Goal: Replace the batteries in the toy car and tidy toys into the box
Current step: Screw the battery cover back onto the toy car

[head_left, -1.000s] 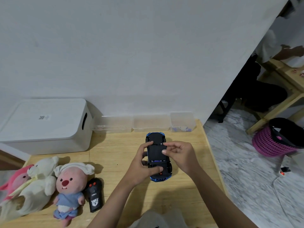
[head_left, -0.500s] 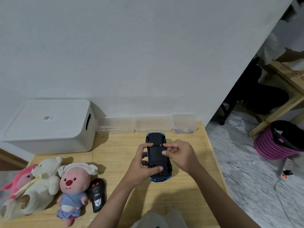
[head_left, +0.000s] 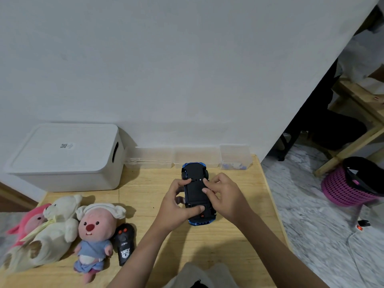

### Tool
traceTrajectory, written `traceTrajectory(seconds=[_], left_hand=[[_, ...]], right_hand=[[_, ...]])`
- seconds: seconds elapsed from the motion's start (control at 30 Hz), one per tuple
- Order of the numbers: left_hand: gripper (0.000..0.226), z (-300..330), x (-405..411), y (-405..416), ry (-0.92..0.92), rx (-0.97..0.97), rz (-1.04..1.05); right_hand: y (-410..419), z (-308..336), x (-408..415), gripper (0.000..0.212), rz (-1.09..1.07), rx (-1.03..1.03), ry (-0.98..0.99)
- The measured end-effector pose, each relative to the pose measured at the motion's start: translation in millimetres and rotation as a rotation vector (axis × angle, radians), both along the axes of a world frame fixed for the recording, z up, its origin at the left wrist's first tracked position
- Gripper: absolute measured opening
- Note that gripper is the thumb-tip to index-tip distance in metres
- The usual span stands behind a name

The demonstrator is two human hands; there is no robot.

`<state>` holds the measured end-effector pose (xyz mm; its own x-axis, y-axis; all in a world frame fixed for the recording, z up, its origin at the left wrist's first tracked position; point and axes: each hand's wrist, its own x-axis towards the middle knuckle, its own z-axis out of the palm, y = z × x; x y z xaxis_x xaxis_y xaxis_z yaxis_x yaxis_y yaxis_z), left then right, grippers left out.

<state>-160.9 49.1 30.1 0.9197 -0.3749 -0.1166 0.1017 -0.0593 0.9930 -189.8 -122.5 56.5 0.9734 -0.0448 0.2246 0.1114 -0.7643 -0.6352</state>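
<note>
Toy car (head_left: pixel 196 190): upside down, black underside up, blue body edge showing at both ends; gripped between both hands above the wooden table (head_left: pixel 239 256).
Left hand (head_left: pixel 176 206): clasps the car's left flank; thumb lies across the underside at the near end, index finger hooked over the far part.
Right hand (head_left: pixel 226 196): clasps the car's right flank; fingertips pressed on the black underside near its middle.
White box (head_left: pixel 66 156): lid on, well to the left of the grip and beyond it, against the wall.
Remote control (head_left: pixel 124 244): black, flat on the table, left of the left forearm.
Plush toys (head_left: pixel 60 229): three lying side by side, just left of the remote.
Clear containers (head_left: pixel 195 156): a row directly beyond the car.
</note>
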Motion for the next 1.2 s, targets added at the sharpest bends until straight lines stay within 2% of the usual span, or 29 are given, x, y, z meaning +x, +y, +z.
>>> traceTrajectory(seconds=[0.1, 0.23, 0.3, 0.63, 0.8, 0.93, 1.1, 1.2], left_hand=[[0.053, -0.6, 2.1, 0.0, -0.031, -0.019, 0.016], [0.014, 0.0, 4.3, -2.7, -0.060, -0.014, 0.084], [0.006, 1.3, 5.0, -4.2, -0.063, 0.007, 0.102], [0.017, 2.9, 10.6, -6.3, -0.115, 0.133, 0.140], [0.015, 3.2, 6.1, -5.5, -0.110, 0.144, 0.138], [0.032, 4.7, 1.6, -3.5, -0.109, 0.148, 0.045], [0.035, 4.8, -4.6, -4.2, -0.124, 0.142, 0.014], [0.033, 4.3, -8.0, -6.7, -0.088, 0.134, 0.026]], right_hand=[[2.0, 0.7, -0.4, 0.027, -0.038, 0.083, -0.003], [3.8, 0.2, -1.7, 0.025, -0.057, 0.110, 0.001], [5.0, 0.2, -2.4, 0.024, -0.063, 0.103, -0.008], [20.6, 0.8, -6.5, 0.013, -0.015, -0.049, -0.104], [20.9, -1.8, -8.1, 0.015, 0.012, -0.063, -0.100], [17.9, -8.5, -10.3, 0.022, -0.009, -0.056, -0.090], [13.3, -13.8, -17.9, 0.028, -0.033, 0.133, -0.062], [5.6, -21.0, -20.4, 0.028, -0.132, 0.245, -0.068]])
